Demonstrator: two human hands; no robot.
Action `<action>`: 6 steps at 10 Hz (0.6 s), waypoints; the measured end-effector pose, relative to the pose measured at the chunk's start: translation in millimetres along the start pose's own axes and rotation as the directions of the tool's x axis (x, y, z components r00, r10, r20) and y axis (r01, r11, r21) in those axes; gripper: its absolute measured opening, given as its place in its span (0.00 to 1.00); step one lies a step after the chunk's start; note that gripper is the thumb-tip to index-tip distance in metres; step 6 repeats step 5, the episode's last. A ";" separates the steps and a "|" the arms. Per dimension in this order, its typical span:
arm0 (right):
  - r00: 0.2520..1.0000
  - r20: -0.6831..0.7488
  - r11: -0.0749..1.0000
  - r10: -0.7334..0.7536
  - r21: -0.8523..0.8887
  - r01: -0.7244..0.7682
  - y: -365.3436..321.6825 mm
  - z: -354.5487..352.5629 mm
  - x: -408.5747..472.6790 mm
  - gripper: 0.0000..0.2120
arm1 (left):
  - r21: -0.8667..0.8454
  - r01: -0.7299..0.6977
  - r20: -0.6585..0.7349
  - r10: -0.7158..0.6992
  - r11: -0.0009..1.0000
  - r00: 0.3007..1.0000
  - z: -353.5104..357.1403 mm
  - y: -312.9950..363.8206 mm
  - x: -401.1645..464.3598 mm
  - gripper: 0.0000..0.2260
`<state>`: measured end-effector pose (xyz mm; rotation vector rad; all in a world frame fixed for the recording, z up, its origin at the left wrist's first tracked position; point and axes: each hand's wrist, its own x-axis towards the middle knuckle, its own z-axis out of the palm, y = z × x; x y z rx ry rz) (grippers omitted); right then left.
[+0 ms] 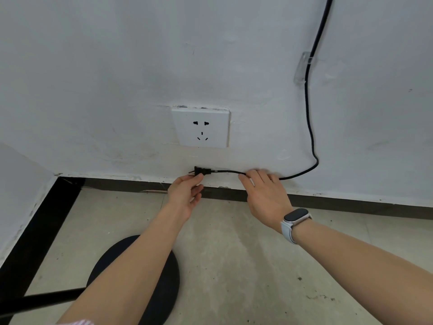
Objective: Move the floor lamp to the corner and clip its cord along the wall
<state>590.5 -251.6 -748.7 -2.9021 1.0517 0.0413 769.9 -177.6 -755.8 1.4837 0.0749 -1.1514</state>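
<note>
The round black lamp base (pixel 140 285) sits on the floor near the corner, low on the left. The left hand (pixel 185 193) pinches the small black plug (pixel 201 171) with thumb and fingers, just below the white wall socket (pixel 201 127). The right hand (pixel 264 195) closes its fingers on the thin black cord (pixel 310 127), which climbs the wall through 1 clear plastic clip (pixel 302 68).

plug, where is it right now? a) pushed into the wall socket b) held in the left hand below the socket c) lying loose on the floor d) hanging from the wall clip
b: the left hand pinches the plug just under the socket, whose slots are empty, while the right hand holds the cord beside it.
</note>
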 end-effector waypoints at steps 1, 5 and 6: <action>1.000 0.013 1.000 -0.005 0.014 0.004 -1.3 0.8 -0.2 0.26 | 0.144 -0.043 0.033 0.039 0.989 0.999 -4.6 1.1 -1.7 0.06; 0.981 -0.195 0.969 0.011 0.242 0.037 -4.9 -35.1 -6.9 0.17 | 0.579 -0.490 -0.221 0.704 0.652 0.675 15.0 11.2 -31.5 0.12; 0.981 -0.195 0.969 0.011 0.242 0.037 -4.9 -35.1 -6.9 0.17 | 0.579 -0.490 -0.221 0.704 0.652 0.675 15.0 11.2 -31.5 0.12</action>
